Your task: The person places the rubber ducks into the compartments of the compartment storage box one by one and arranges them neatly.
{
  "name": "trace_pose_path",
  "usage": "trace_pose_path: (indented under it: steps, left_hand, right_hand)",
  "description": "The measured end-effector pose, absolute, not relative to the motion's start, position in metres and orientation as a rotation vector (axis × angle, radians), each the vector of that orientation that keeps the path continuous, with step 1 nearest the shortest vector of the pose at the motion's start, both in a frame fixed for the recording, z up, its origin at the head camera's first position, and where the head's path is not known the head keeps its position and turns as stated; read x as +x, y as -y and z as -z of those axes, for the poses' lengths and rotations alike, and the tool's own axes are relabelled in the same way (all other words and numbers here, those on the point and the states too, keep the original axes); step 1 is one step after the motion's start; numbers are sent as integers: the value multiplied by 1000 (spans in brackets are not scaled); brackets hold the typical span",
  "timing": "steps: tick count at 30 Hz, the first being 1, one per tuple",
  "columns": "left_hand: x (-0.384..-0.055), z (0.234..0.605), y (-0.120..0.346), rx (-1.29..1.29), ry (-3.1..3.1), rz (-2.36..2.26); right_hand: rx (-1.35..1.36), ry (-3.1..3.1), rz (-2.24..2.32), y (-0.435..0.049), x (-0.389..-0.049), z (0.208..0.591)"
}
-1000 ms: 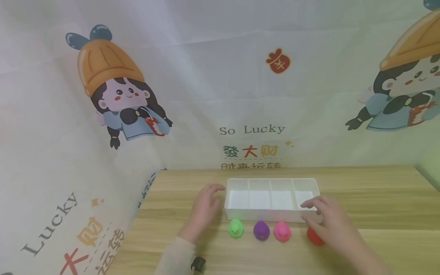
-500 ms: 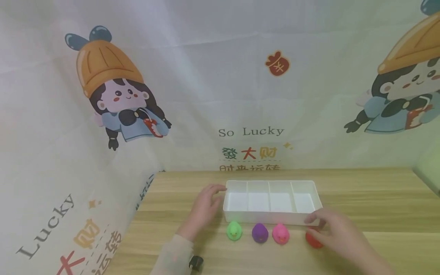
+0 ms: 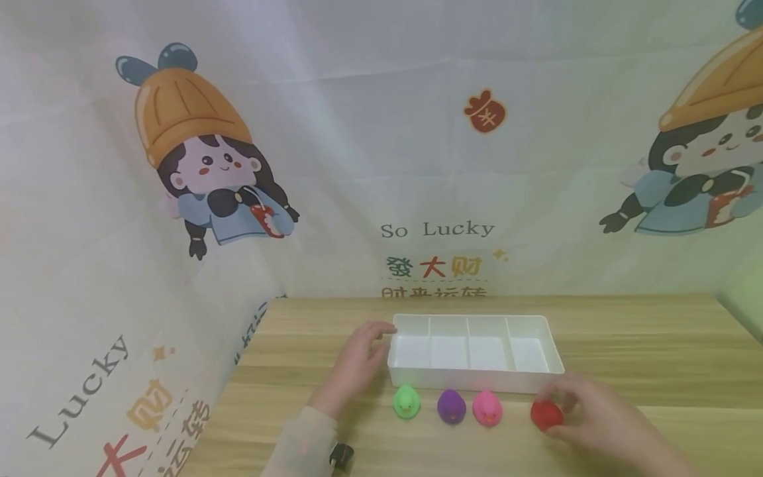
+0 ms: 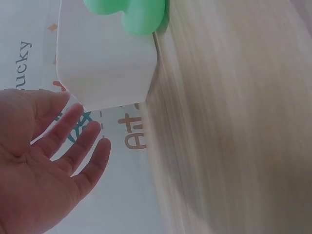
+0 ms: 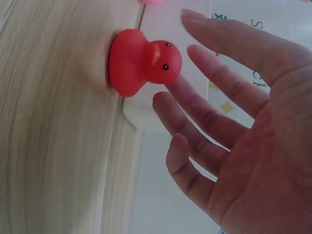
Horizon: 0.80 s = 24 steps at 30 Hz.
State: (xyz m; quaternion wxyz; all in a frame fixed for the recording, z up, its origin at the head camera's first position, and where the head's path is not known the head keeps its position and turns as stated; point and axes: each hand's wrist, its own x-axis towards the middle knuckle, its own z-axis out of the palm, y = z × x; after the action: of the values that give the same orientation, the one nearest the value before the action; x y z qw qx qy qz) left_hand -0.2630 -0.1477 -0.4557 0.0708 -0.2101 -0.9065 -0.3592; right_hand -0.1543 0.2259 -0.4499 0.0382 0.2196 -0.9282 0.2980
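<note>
Fingers of the right hand arch around the red rubber duck in the head view, before a four-compartment tray; the left hand is at its left end. Left wrist: relaxed fingers by the tray's corner. Right wrist: spread fingers beside the duck, upright on the table.

The desk had a pale wood-grain top. On it stood a white four-compartment tray, and along the tray's near side sat a green duck, a purple duck, a pink duck and a red duck.
</note>
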Motion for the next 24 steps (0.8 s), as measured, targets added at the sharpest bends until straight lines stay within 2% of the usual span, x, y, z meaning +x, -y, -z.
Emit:
trace_pose_path:
  steps: [16,24]
  left_hand:
    - [-267,455,148,-721,2708,1039]
    - [-265,458,153,-721,2758,1055]
  right_hand:
    - [860,2716,-929,-238,-156,455]
    - [780,2850,-962,-236,-155,455]
